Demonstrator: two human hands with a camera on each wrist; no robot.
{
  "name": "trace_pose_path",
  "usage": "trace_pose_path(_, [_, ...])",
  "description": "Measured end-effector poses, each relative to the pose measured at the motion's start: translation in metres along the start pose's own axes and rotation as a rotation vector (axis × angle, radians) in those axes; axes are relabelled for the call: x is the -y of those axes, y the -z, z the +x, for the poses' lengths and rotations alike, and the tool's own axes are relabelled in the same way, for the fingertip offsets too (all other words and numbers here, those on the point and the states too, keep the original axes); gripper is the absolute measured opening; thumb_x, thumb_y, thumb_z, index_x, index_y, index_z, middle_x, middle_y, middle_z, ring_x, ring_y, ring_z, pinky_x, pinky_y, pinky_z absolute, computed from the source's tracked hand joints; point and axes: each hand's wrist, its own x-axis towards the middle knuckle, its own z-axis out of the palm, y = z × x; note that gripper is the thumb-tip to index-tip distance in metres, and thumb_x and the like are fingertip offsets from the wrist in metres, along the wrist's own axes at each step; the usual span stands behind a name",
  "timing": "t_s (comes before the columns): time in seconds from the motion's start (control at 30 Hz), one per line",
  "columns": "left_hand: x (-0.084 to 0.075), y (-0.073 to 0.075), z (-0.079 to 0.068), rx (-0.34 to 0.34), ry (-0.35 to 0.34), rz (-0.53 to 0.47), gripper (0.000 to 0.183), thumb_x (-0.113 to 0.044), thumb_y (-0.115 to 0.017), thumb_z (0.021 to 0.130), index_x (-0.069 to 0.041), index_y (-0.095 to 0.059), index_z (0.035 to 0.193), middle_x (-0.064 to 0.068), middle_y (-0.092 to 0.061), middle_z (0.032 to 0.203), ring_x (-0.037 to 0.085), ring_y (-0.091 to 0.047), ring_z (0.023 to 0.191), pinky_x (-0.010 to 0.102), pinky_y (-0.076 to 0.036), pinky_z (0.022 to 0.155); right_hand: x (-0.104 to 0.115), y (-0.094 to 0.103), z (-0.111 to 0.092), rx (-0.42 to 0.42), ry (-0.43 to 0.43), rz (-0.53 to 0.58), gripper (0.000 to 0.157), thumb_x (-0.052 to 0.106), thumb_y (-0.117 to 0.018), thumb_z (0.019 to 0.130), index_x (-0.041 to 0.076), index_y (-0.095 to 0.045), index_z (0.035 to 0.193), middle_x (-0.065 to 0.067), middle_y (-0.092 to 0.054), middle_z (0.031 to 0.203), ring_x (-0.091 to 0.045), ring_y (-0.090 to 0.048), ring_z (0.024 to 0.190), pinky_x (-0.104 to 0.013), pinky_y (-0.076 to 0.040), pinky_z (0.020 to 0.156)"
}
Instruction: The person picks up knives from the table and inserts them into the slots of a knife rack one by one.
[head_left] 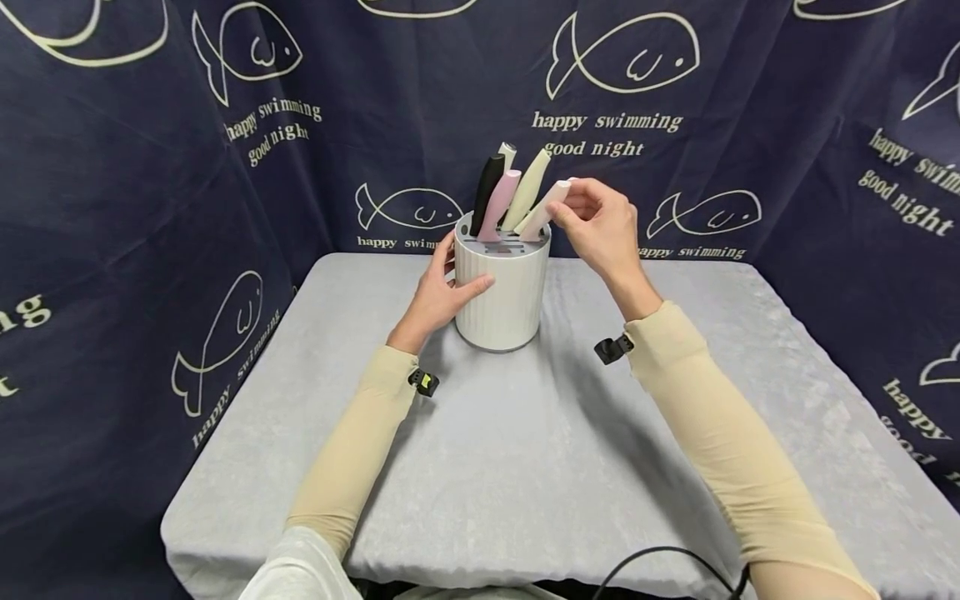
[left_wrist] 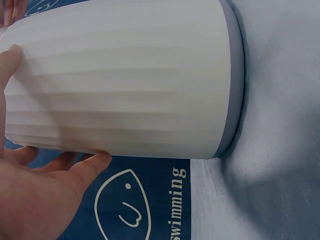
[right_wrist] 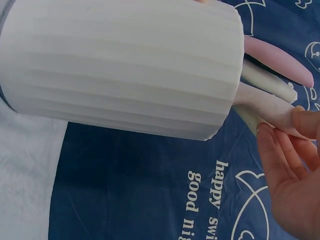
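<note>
A white ribbed knife block (head_left: 501, 292) stands upright on the table, several knife handles leaning out of its slotted top. My left hand (head_left: 438, 292) holds the block's left side, thumb across the front and fingers round the far side; in the left wrist view the fingers (left_wrist: 95, 167) lie against its wall. My right hand (head_left: 606, 229) pinches the end of a pale pink knife handle (head_left: 543, 212) at the block's right; its blade is hidden inside. Beside it rise a black handle (head_left: 487, 196), a pink handle (head_left: 501, 202), a pale green handle (head_left: 530, 192) and a whitish handle (head_left: 508, 155).
Grey cloth covers the table (head_left: 480, 467). Dark blue curtains (head_left: 450, 100) with fish drawings hang behind and at both sides. A black cable (head_left: 660, 550) curves over the front edge near the right arm.
</note>
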Motion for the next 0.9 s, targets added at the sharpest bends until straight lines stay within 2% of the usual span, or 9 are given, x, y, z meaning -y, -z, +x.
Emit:
trace_pose_path(0.1, [0.0, 0.001, 0.0, -0.006, 0.003, 0.009, 0.103, -0.053, -0.082, 0.085, -0.039, -0.018, 0.165, 0.006, -0.035, 0.163, 0.027, -0.039, 0.147, 0.048, -0.04, 0.117, 0.001, 0.0, 0.0, -0.002, 0.003, -0.022, 0.031, 0.025, -0.083, 0.09, 0.012, -0.076, 0.117, -0.003, -0.078, 0.097, 0.004, -0.069, 0.076, -0.015, -0.051, 0.074])
trace_pose_path(0.4, [0.0, 0.005, -0.002, 0.005, 0.013, 0.03, 0.103, -0.052, -0.081, 0.086, -0.037, -0.018, 0.165, 0.008, -0.035, 0.162, 0.03, -0.038, 0.147, 0.052, -0.04, 0.117, -0.001, 0.005, -0.004, 0.01, 0.043, 0.026, 0.039, 0.028, -0.086, 0.087, 0.013, -0.072, 0.12, -0.004, -0.077, 0.098, -0.002, -0.07, 0.079, -0.017, -0.055, 0.076])
trace_pose_path(0.53, [-0.004, 0.011, -0.005, 0.026, 0.04, 0.108, 0.108, -0.055, -0.081, 0.085, -0.035, -0.012, 0.166, 0.008, -0.033, 0.164, 0.03, -0.038, 0.149, 0.049, -0.038, 0.119, 0.0, 0.012, -0.009, 0.026, 0.046, 0.022, 0.041, 0.028, -0.087, 0.087, 0.012, -0.071, 0.121, -0.003, -0.078, 0.096, 0.0, -0.071, 0.078, -0.016, -0.054, 0.073])
trace_pose_path(0.63, [-0.011, 0.021, -0.008, 0.062, 0.073, 0.182, 0.113, -0.056, -0.08, 0.085, -0.033, -0.006, 0.167, 0.012, -0.031, 0.165, 0.034, -0.036, 0.15, 0.048, -0.035, 0.121, -0.001, 0.024, -0.013, 0.035, 0.048, -0.009, 0.038, 0.027, -0.084, 0.089, 0.011, -0.071, 0.121, -0.001, -0.078, 0.093, 0.003, -0.07, 0.076, -0.015, -0.053, 0.071])
trace_pose_path(0.7, [-0.017, 0.032, -0.011, 0.097, 0.107, 0.236, 0.113, -0.057, -0.079, 0.086, -0.032, -0.005, 0.167, 0.014, -0.031, 0.166, 0.035, -0.037, 0.15, 0.049, -0.035, 0.12, -0.006, 0.037, -0.016, 0.045, 0.049, -0.067, 0.032, 0.027, -0.079, 0.093, 0.011, -0.072, 0.121, -0.002, -0.079, 0.094, 0.006, -0.069, 0.076, -0.014, -0.052, 0.069])
trace_pose_path(0.8, [-0.025, 0.053, -0.013, 0.153, 0.133, 0.334, 0.107, -0.054, -0.076, 0.09, -0.025, -0.008, 0.168, 0.014, -0.028, 0.168, 0.037, -0.036, 0.15, 0.052, -0.036, 0.119, -0.021, 0.064, -0.019, 0.078, 0.003, -0.225, 0.03, 0.033, -0.068, 0.099, 0.017, -0.073, 0.123, -0.003, -0.079, 0.101, 0.01, -0.067, 0.078, -0.012, -0.048, 0.071])
trace_pose_path(0.9, [-0.028, 0.074, -0.016, 0.154, 0.129, 0.476, 0.096, -0.053, -0.07, 0.094, -0.019, -0.018, 0.167, 0.011, -0.028, 0.169, 0.036, -0.032, 0.152, 0.052, -0.032, 0.121, -0.044, 0.092, -0.025, 0.141, -0.043, -0.393, 0.04, 0.042, -0.06, 0.101, 0.019, -0.07, 0.132, -0.006, -0.078, 0.114, -0.004, -0.072, 0.095, -0.024, -0.051, 0.083])
